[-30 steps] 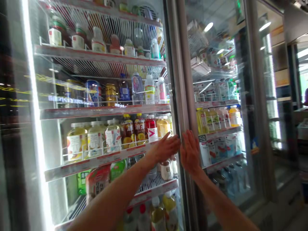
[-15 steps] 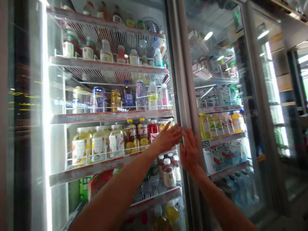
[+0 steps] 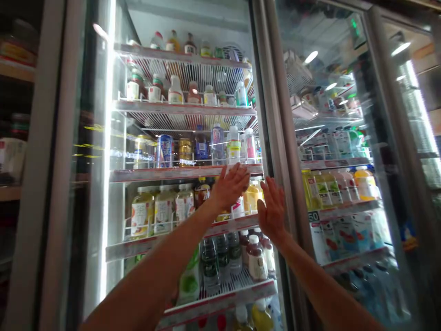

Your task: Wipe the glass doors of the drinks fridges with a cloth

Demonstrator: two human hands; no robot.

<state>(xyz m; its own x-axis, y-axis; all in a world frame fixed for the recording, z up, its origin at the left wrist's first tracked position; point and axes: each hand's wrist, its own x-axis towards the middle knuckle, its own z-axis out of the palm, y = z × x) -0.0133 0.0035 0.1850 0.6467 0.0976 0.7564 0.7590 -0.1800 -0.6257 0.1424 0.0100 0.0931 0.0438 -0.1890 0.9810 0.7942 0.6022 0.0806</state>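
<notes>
In the head view my left hand (image 3: 230, 187) is raised in front of the glass door, fingers extended, holding nothing. Whether its palm touches the glass I cannot tell. My right hand (image 3: 272, 207) is upright at the metal door frame (image 3: 280, 138), its fingers straight and nothing in its grasp. Behind the glass, near my left hand, are yellow drink bottles (image 3: 251, 197) and bottles with dark labels (image 3: 201, 191). Pale tea bottles (image 3: 142, 214) stand further left on the same shelf.
Shelves above hold cans (image 3: 164, 151) and small bottles (image 3: 175, 91). Below are water bottles (image 3: 210, 264) and brown-capped-looking dark drinks (image 3: 257, 259). Another glass-fronted cooler section with yellow bottles (image 3: 324, 188) stands to the right. A bright light strip (image 3: 107, 151) runs down the left side.
My left hand has moved left and slightly up, away from my right hand and the frame. The view has shifted, so the cooler appears further right and more of its left side shows.
</notes>
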